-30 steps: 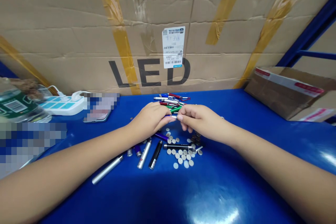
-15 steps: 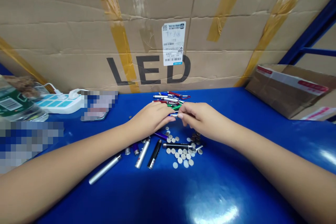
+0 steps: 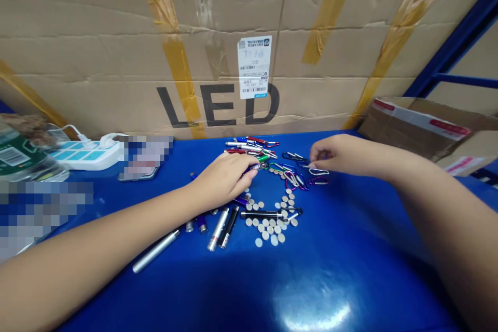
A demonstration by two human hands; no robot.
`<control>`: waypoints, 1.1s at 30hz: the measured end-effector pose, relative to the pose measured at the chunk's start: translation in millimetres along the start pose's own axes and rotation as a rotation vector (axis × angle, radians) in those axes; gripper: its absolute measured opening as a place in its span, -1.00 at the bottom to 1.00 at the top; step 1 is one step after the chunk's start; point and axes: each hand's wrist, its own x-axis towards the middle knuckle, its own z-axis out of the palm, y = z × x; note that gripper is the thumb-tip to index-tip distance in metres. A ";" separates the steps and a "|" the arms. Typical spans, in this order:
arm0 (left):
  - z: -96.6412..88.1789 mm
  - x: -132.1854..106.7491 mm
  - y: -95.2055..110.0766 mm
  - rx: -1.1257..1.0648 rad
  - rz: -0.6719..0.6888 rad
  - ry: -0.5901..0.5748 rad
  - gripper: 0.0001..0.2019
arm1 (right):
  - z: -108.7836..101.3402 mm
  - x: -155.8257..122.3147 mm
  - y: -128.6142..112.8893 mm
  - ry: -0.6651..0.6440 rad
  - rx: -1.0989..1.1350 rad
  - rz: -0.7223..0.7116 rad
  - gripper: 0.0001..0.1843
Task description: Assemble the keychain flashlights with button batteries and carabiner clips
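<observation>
My left hand [image 3: 229,176] is closed over a small flashlight [image 3: 254,167]; only its end shows past my fingertips. To the right, my right hand [image 3: 332,153] has its fingers curled in a pinch at a carabiner [image 3: 304,164] in a loose group of coloured carabiners. A silver carabiner [image 3: 319,171] lies just under those fingertips. Between and below my hands are many button cells [image 3: 272,229], with a black flashlight [image 3: 260,215] lying across them. A silver flashlight [image 3: 218,229] and another black flashlight [image 3: 229,227] lie side by side below my left hand.
Finished-looking flashlights with clips [image 3: 249,147] are heaped behind my left hand. A power strip [image 3: 87,154], a phone [image 3: 140,174] and a bottle [image 3: 23,153] stand at left. An open cardboard box [image 3: 420,127] sits at right; a large cardboard sheet [image 3: 218,62] closes off the back.
My right hand has left the flashlight in my left hand and moved right to the carabiners, which now show. The silver flashlight has shifted against the black one.
</observation>
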 end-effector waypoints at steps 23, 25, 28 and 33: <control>2.3 -0.1 -0.2 -0.017 0.004 -0.052 -0.67 | 24.1 4.9 -30.9 -0.145 -0.085 -0.065 -0.80; 2.0 0.2 0.2 -0.022 0.010 -0.054 -0.68 | 24.3 4.6 -30.7 -0.134 -0.091 -0.066 -0.77; 1.1 0.7 1.2 -0.017 0.010 -0.063 -0.69 | 22.7 4.2 -31.1 -0.056 -0.093 -0.058 -0.80; 1.0 -0.6 1.4 -0.017 -0.004 -0.025 -0.73 | 18.6 -1.0 -48.7 0.242 0.004 -0.081 -0.88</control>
